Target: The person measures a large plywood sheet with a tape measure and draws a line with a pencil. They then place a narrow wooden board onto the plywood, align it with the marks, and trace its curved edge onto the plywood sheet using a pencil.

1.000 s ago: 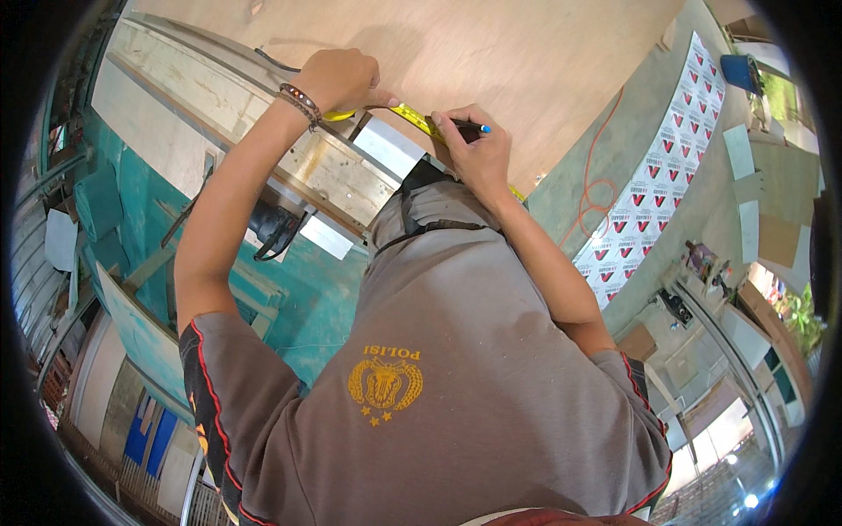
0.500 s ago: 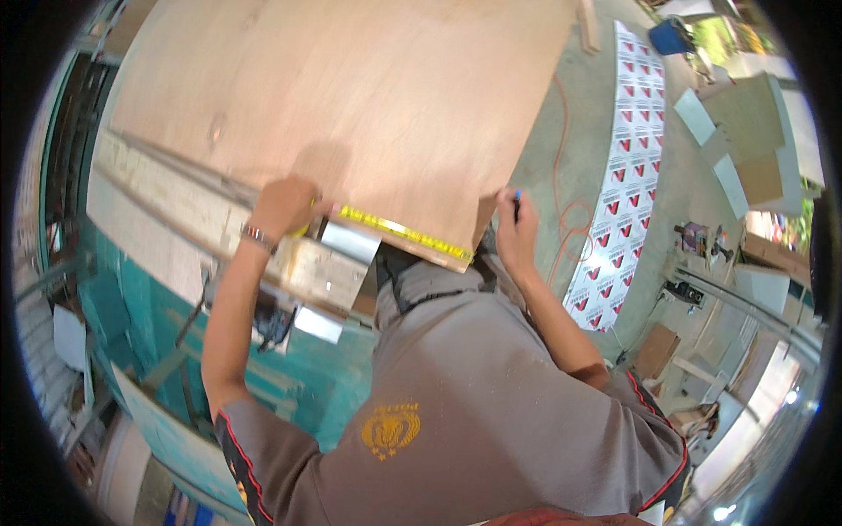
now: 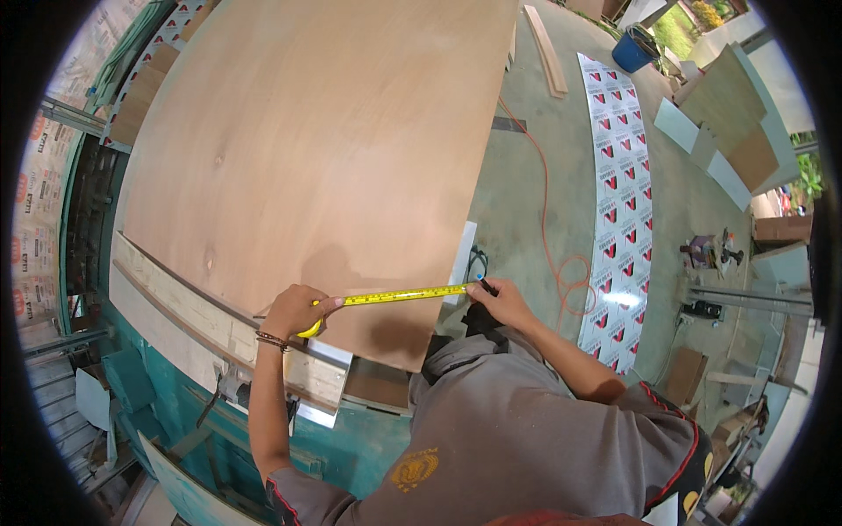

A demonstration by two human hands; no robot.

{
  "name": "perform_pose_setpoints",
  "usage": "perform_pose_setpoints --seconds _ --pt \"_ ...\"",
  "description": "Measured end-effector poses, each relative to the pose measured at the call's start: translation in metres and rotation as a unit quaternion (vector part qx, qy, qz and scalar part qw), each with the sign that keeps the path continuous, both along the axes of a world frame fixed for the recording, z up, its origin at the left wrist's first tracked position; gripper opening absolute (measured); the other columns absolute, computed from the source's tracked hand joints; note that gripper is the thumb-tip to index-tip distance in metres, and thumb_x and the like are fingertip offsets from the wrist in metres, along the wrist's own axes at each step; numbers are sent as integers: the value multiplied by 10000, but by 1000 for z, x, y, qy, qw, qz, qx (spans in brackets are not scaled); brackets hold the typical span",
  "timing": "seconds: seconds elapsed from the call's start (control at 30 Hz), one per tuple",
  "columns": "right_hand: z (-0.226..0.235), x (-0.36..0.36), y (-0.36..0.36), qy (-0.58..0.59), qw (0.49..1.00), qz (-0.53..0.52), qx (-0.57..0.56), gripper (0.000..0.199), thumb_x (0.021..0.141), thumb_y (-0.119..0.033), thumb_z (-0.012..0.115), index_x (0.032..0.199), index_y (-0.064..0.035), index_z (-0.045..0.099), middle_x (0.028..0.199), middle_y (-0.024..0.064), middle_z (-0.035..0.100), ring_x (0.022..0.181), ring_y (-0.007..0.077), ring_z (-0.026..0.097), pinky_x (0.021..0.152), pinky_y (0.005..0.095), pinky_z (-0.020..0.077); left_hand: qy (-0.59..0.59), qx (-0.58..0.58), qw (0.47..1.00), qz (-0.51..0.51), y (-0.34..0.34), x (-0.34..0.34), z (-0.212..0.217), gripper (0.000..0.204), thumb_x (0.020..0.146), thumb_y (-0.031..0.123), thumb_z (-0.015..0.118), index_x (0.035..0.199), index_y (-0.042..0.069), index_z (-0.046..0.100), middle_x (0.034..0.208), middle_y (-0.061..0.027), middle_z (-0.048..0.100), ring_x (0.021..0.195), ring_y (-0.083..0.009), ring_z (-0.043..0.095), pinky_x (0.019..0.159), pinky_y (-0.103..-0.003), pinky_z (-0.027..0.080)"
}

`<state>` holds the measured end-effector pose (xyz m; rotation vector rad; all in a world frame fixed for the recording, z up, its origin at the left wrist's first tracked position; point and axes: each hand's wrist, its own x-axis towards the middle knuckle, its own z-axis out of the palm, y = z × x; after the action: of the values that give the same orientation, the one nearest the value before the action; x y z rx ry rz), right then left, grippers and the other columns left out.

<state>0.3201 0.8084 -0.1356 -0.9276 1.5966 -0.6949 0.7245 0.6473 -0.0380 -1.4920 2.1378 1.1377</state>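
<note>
1. Left grip (image 3: 300,310) is curled round the yellow tape measure (image 3: 403,295), thumb pressed on the blade.
2. Right grip (image 3: 504,304) is pinching the blade's far end, plus a dark, blue-ended marker (image 3: 488,286).
3. Tape's stretched pretty straight over a big plywood sheet (image 3: 333,158), end just past its right edge.
4. Orange cord (image 3: 545,193) lies on the floor (image 3: 509,184) beside a long patterned strip (image 3: 624,237).

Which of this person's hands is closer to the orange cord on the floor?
Right. The right hand is left of the orange cord, at one end of the yellow tape measure; the left hand is farther left, at the other end.
</note>
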Motion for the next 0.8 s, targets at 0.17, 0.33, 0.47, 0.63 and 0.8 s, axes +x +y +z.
perform_pose_setpoints --seconds 0.17,0.33,0.47,0.63,0.8 --pt "-15 -95 -61 79 996 21 -46 430 966 -380 704 824 25 727 632 121 611 602 192 569 598 399 442 -13 -123 992 -24 -42 -101 -5 559 988 626 599 778 154 812 681 -94 727 674 -306 710 647 -441 554" --pt "-24 -168 -127 87 991 10 -98 425 964 -384 674 844 19 734 658 190 634 598 267 607 604 435 452 -58 -217 972 -68 -124 -185 -21 579 983 661 568 799 169 811 704 -127 708 711 -362 705 649 -484 551" --pt "-11 -213 -179 131 984 35 -113 424 976 -391 642 930 22 725 717 249 646 637 387 600 634 476 469 -103 -243 962 -73 -178 -235 -11 587 977 669 574 810 158 809 733 -135 719 724 -363 707 655 -484 552" --pt "-29 -247 -237 109 969 -53 -215 353 946 -315 700 1049 18 757 813 219 726 737 326 714 698 440 522 -97 -255 960 -68 -227 -270 -7 606 996 661 550 822 137 800 777 -146 734 753 -355 712 682 -482 555" --pt "-50 -275 -301 11 972 -147 -185 345 893 -243 779 1117 19 793 918 128 793 829 170 721 758 335 540 -108 -232 965 -66 -286 -312 -1 609 1006 658 528 842 136 793 781 -138 734 779 -344 716 698 -484 557"
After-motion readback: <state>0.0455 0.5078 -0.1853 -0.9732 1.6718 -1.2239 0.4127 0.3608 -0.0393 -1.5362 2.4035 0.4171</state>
